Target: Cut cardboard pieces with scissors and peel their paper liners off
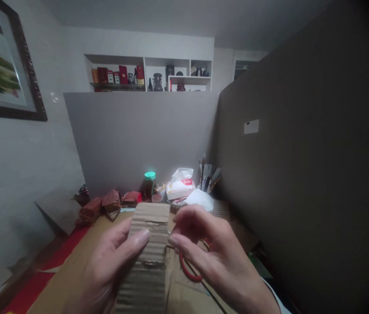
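- Two flat grey panels [138, 135] stand behind one corrugated, oblong cardboard strip [149, 253].
- Left hand [105, 261]: fingers clamped on the strip, above the desk [73, 261].
- Right hand [228, 257]: at its right edge; cannot tell whether fingers pinch.

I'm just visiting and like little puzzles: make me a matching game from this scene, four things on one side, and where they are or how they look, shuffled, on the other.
Things:
1. corrugated cardboard
2. jar
3. framed picture
4. tissue pack

Places and looks:
A. hanging on the wall
B. a white tissue sticking up from its top
C. held in the person's left hand
D. topped with a turquoise lid

Right pairs: 1-C, 2-D, 3-A, 4-B.
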Tool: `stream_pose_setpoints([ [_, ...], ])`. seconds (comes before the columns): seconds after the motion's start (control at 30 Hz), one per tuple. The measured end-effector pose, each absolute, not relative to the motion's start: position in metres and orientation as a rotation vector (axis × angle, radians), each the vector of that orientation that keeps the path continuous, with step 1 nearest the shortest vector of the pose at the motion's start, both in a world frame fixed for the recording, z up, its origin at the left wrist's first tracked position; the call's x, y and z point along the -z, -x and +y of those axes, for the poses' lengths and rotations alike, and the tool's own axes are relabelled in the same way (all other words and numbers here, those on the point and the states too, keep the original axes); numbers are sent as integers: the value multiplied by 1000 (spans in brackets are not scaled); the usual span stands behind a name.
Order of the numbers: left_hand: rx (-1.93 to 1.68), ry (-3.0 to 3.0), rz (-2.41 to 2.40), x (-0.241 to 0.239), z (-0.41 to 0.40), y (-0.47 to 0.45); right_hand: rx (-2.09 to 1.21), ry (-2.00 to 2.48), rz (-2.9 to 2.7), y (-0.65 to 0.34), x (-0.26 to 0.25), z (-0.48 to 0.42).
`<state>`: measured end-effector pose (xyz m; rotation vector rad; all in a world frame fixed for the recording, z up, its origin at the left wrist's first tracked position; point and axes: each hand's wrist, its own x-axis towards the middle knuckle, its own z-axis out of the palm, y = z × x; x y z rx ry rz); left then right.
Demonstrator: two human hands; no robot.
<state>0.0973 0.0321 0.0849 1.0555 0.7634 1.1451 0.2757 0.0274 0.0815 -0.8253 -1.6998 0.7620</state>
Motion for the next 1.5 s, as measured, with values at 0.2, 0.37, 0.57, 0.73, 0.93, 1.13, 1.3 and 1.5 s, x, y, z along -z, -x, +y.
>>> stream_pose_setpoints([
  [0.2, -1110, -1134, 747, -88, 26, -99, -66, 757, -1831, -278, -83, 21],
  [0.37, -1040, -1272, 776, -87, 27, -95, -59, 748, -1889, -279, -82, 23],
  [0.57, -998, -1359, 751, -86, 33, -89, 196, 761, -1943, -279, -80, 27],
  [0.73, -936, -1338, 733, -84, 34, -88, 391, 690, -2010, -280, -80, 28],
  [0.93, -898, -1381, 764, -80, 37, -84, 350, 687, -2018, -280, -82, 25],
  [1.13, -837, -1515, 883, -83, 33, -81, 181, 745, -1997, -281, -85, 22],
  [1.3, -754, -1369, 755, -86, 27, -86, -43, 795, -1948, -291, -90, 22],
  [1.5, -784, -1140, 696, -93, 25, -88, -419, 840, -1931, -298, -97, 18],
])
